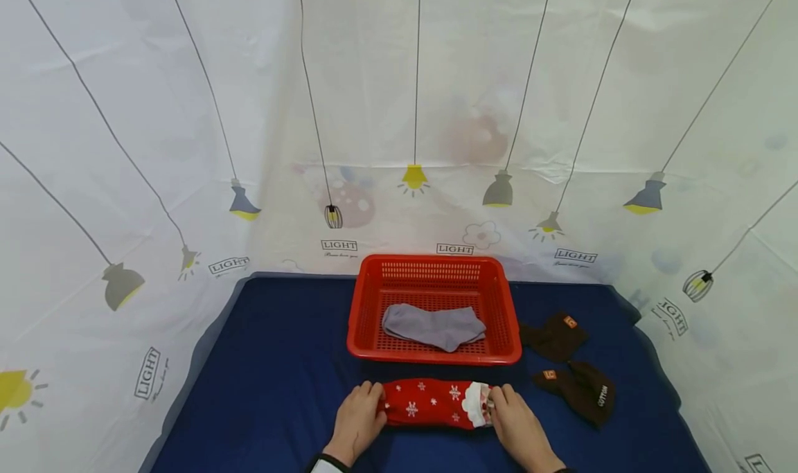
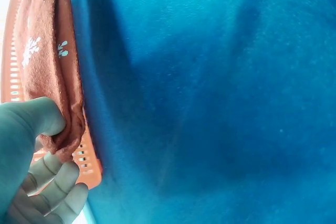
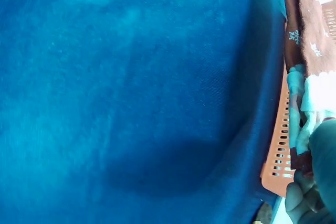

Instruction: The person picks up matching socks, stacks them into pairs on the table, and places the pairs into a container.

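In the head view, a red snowflake sock [image 1: 430, 404] lies lengthwise across the near side of the blue-covered bench [image 1: 280, 348], just in front of a red plastic basket [image 1: 433, 357]. The left hand [image 1: 359, 417] holds its plain red end; the right hand [image 1: 519, 424] holds the end with the white, patterned cuff [image 1: 476, 405]. A grey sock [image 1: 434, 326] rests inside the basket. To the right, one brown sock [image 1: 555, 336] lies just beside the basket and a second brown sock [image 1: 586, 393] lies nearer the person.

In the left wrist view, the thumb [image 2: 48, 116] presses down on the red fabric and the fingers [image 2: 58, 184] curl below, pinching the end. Layered edges run along the sock, though whether it is one sock or a stacked pair I cannot tell.

In the right wrist view, the cuff end is pinched between thumb and fingers at the picture's edge, partly cut off.

The step in hand looks like straightening the sock for folding. The next move probably calls for keeping the layers aligned while bringing one end over.
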Motion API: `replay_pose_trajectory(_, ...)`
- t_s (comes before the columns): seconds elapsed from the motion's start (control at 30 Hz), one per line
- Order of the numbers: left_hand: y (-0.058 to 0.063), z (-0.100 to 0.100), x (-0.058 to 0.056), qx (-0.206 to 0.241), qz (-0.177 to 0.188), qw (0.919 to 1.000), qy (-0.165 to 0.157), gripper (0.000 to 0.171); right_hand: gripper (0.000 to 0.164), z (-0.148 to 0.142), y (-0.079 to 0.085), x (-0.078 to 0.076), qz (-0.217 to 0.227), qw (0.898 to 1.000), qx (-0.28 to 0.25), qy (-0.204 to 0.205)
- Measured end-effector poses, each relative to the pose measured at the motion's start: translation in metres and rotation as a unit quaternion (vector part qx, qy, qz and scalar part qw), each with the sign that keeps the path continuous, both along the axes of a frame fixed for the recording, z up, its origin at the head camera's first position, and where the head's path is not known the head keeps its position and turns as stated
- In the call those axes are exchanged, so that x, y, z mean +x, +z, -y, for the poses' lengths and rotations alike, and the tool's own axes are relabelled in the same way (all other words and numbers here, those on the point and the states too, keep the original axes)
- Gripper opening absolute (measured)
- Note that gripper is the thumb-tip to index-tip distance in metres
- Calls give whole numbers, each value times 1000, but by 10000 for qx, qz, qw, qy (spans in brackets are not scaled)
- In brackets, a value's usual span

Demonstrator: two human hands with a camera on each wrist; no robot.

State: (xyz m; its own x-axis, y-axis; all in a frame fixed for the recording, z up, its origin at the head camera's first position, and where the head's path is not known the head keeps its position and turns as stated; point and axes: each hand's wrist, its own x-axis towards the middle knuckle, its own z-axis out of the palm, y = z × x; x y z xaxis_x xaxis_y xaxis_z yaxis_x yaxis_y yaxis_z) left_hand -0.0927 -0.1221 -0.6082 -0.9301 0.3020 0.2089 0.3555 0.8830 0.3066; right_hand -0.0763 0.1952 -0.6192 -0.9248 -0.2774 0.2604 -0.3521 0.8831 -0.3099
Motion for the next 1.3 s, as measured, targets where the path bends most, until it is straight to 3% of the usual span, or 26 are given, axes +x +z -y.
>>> replay_pose_trajectory(0.13, 6, 0, 1, 37, -200, 9998, -28, 30, 34, -1, 6, -1, -73, 10000, 12, -48)
replay_pose_trajectory(0.47, 22, -2, 0, 157, -122, 9998, 33, 29, 36, -4, 18, -1, -254, 9996, -36, -113)
replay_pose_trajectory(0.67, 28, -3, -2, 220, -231, 9995, 78, 28, 38, -7, 19, -5, -919, 9955, -217, -15)
replay_pose_trajectory(0.87, 30, -3, -8, 338, -497, 9982, 79, 29, 39, -9, 18, -11, -1531, 9874, -360, 166)
replay_pose_trajectory(1.13, 35, -1, -18, 316, -651, 9972, 178, 29, 38, -8, 25, -21, -1609, 9859, -403, 193)
replay_pose_trajectory(1.3, 37, 1, -25, 399, -1035, 9938, 118, 30, 38, -6, 30, -30, -1816, 9818, -483, 292)
